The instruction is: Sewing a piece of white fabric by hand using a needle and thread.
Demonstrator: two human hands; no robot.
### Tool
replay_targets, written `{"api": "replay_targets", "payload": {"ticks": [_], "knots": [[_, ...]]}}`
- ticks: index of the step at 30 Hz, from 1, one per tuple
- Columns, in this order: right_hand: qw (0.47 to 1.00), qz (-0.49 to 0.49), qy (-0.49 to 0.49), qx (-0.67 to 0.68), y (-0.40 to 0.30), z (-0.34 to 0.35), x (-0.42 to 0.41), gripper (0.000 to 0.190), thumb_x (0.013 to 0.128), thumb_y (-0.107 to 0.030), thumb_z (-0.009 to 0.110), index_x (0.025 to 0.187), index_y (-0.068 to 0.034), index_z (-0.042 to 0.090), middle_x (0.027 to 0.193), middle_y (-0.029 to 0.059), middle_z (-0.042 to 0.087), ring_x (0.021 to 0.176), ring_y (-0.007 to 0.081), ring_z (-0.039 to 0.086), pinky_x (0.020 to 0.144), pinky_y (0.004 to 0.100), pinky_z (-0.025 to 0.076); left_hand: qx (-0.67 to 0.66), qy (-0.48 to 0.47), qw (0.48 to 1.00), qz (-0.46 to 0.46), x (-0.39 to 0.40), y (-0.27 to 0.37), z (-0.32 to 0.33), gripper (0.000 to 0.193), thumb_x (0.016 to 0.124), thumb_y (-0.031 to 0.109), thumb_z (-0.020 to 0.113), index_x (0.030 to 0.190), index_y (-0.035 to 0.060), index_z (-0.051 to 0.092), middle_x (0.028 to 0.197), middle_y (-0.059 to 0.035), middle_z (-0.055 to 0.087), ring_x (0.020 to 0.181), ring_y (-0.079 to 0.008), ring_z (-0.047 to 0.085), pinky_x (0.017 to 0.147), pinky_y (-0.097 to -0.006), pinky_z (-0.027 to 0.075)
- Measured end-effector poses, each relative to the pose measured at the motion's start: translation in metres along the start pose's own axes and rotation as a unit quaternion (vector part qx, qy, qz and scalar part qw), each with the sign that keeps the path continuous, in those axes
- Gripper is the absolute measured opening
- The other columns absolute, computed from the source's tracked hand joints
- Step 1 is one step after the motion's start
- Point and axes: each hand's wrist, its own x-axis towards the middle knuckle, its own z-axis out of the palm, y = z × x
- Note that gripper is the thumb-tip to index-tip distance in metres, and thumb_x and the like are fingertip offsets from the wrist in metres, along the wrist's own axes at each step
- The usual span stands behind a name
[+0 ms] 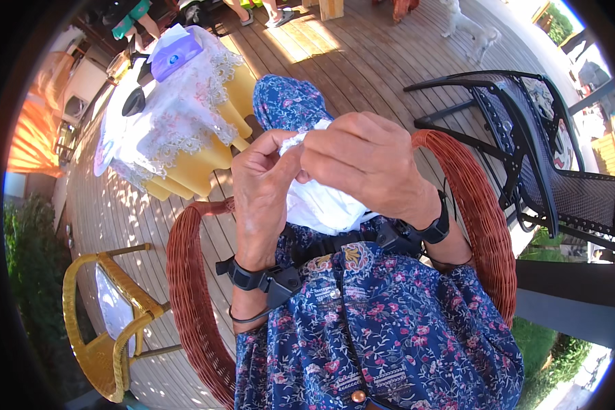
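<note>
My left hand (264, 179) and my right hand (361, 161) meet above my lap, both pinching a white cloth (323, 205). A gathered edge of it shows between the fingertips, and the rest hangs down in folds onto the lap. The right fingers curl over the pinched part and hide most of it. Whether a needle or other small item is held there cannot be seen. Each wrist wears a black strap, the left strap (248, 277) carrying a dark plastic unit. Under the hands lies blue floral clothing (379, 318).
Red wicker armrests (200, 287) flank me. At the left stands a table with a lace-edged cloth (184, 113), bearing a purple tissue box (177, 56). A yellow wicker chair (113, 328), a black mesh chair (523, 123), a white dog (469, 28) and people's legs (269, 10) surround the wooden deck (307, 66).
</note>
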Motion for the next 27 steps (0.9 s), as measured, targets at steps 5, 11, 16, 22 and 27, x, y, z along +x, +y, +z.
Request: {"api": "replay_targets", "payload": {"ticks": [5, 11, 16, 22, 27], "knots": [[0.9, 0.184, 0.033, 0.393, -0.014, -0.005, -0.008, 0.009, 0.085, -0.014, 0.063, 0.092, -0.008, 0.06, 0.092, 0.005, 0.065, 0.085, 0.016, 0.066, 0.067, 0.0261, 0.054, -0.071, 0.035, 0.997, -0.018, 0.002, 0.001, -0.001, 0.013, 0.089, 0.006, 0.063, 0.097, -0.0031, 0.066, 0.084, -0.0052, 0.068, 0.066, -0.0069, 0.06, 0.061, -0.0211, 0.048], [0.79, 0.193, 0.078, 0.576, -0.007, -0.019, -0.015, 0.017, 0.1, -0.015, 0.048, 0.102, 0.001, 0.047, 0.084, 0.0118, 0.063, 0.077, 0.016, 0.064, 0.068, 0.0288, 0.053, -0.096, 0.006, 0.994, -0.046, 0.002, 0.0, -0.009, 0.015, 0.09, 0.006, 0.062, 0.1, -0.0034, 0.066, 0.087, -0.0074, 0.069, 0.065, -0.0088, 0.063, 0.062, -0.0235, 0.054], [0.771, 0.15, 0.085, 0.613, -0.008, -0.03, -0.018, 0.016, 0.097, -0.012, 0.053, 0.099, 0.004, 0.05, 0.079, 0.0142, 0.064, 0.073, 0.0191, 0.065, 0.066, 0.0305, 0.053, -0.089, 0.011, 0.995, -0.05, 0.003, -0.005, -0.01, 0.018, 0.09, 0.005, 0.059, 0.105, -0.0031, 0.064, 0.09, -0.0084, 0.069, 0.063, -0.008, 0.064, 0.059, -0.0233, 0.055], [0.871, 0.121, 0.022, 0.476, -0.005, -0.044, -0.015, 0.014, 0.094, -0.01, 0.057, 0.096, 0.004, 0.054, 0.079, 0.0147, 0.067, 0.077, 0.0191, 0.067, 0.065, 0.0296, 0.053, -0.09, 0.011, 0.995, -0.043, 0.003, -0.002, -0.011, 0.018, 0.09, 0.004, 0.058, 0.105, -0.0027, 0.064, 0.09, -0.0083, 0.069, 0.063, -0.0079, 0.064, 0.06, -0.024, 0.055], [0.809, 0.203, 0.086, 0.545, -0.005, -0.038, -0.026, 0.015, 0.09, -0.008, 0.062, 0.1, 0.002, 0.056, 0.082, 0.011, 0.064, 0.074, 0.0178, 0.066, 0.067, 0.0273, 0.052, -0.075, 0.019, 0.996, -0.045, 0.004, -0.001, -0.007, 0.016, 0.089, 0.006, 0.062, 0.102, -0.0027, 0.067, 0.087, -0.0065, 0.068, 0.064, -0.0083, 0.06, 0.063, -0.0236, 0.053]]}}
